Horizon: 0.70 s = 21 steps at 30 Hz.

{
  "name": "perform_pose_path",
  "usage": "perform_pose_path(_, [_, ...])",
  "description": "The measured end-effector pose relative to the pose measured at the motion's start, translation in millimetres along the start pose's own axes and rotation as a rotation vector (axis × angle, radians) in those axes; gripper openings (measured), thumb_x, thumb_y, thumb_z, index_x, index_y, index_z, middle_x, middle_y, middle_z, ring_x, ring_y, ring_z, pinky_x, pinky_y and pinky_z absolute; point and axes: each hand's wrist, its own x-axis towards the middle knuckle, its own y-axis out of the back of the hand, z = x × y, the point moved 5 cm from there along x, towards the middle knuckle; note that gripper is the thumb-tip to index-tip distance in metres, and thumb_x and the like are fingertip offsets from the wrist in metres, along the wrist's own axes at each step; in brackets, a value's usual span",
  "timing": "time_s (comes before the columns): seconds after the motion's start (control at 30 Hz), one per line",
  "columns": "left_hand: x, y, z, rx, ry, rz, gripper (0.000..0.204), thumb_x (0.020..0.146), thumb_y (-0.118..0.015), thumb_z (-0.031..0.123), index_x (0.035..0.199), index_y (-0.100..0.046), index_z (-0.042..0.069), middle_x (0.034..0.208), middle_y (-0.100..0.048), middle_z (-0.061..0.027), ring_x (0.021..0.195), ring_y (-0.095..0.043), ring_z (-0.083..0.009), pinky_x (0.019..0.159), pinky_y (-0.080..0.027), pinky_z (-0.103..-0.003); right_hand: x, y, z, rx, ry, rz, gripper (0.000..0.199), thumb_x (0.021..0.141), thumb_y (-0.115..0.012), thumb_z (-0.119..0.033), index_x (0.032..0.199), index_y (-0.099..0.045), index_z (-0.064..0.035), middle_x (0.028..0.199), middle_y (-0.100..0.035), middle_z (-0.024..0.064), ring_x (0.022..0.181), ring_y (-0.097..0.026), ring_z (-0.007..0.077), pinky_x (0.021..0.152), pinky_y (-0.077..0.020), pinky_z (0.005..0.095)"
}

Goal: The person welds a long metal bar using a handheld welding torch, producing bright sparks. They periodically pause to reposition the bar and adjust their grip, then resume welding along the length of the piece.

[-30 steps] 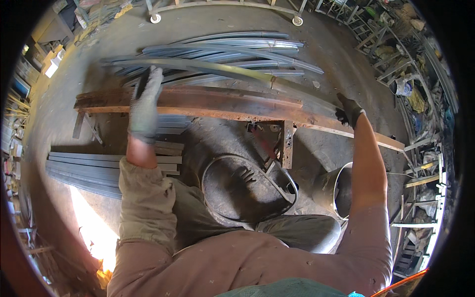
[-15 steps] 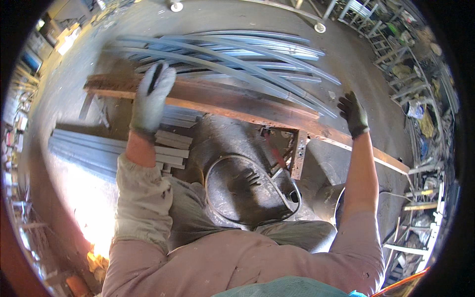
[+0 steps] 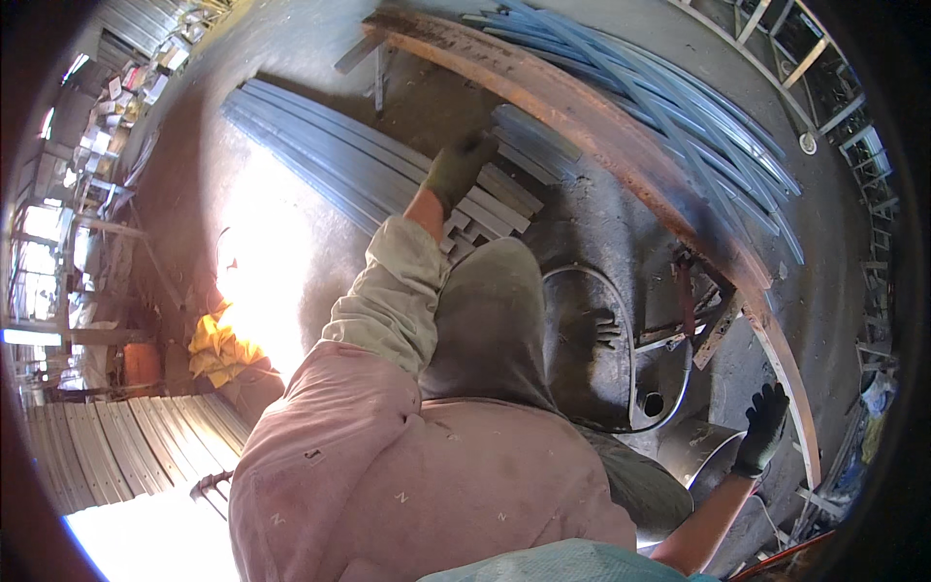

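Left hand (image 3: 461,169) has shifted over the stacked bars (image 3: 335,150), its fingers' opening and hold unclear; right hand (image 3: 762,429) spreads empty fingers. Long bars suit a balanced grip.

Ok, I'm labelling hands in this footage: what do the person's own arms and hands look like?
The left hand wears a dark greenish-grey glove. Above a bare wrist comes a loose, wrinkled beige oversleeve, then a dusty-pink sleeve with small marks. The right hand wears a dark grey glove; its forearm is bare.
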Motion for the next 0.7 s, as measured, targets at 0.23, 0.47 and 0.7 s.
perform_pose_path(0.23, [-205.9,59.4,-301.0,0.504,0.750,-0.197,0.080,0.101,-0.074,0.066,0.144,-0.079,-0.002,0.142,-0.079,-0.0266,0.140,-0.073,-0.0398,0.116,-0.055,-0.047,-24.7,-27.0,15.9,-0.103,-0.038,0.005,0.061,0.121,-0.048,-0.043,0.175,-0.052,-0.0143,0.167,-0.065,0.0141,0.142,-0.065,0.0299,0.114,-0.0479,0.0444])
perform_pose_path(0.47, [-255.4,23.8,-338.3,0.131,1.177,-0.055,0.088,0.096,-0.083,0.059,0.158,-0.068,-0.001,0.157,-0.071,-0.0291,0.148,-0.067,-0.0436,0.118,-0.054,-0.050,-29.6,-56.3,13.2,-0.294,-0.042,-0.032,0.057,0.121,-0.051,-0.040,0.171,-0.058,-0.0132,0.157,-0.072,0.0120,0.125,-0.072,0.0255,0.105,-0.0537,0.0416])
perform_pose_path(0.7, [-222.5,9.1,-394.8,0.253,1.053,-0.081,0.079,0.098,-0.078,0.060,0.158,-0.071,0.009,0.160,-0.071,-0.0211,0.152,-0.065,-0.0393,0.118,-0.055,-0.046,-29.4,-110.3,9.2,-0.484,-0.070,-0.127,0.051,0.121,-0.056,-0.035,0.163,-0.065,-0.0076,0.140,-0.080,0.0105,0.108,-0.074,0.0179,0.096,-0.0570,0.0339])
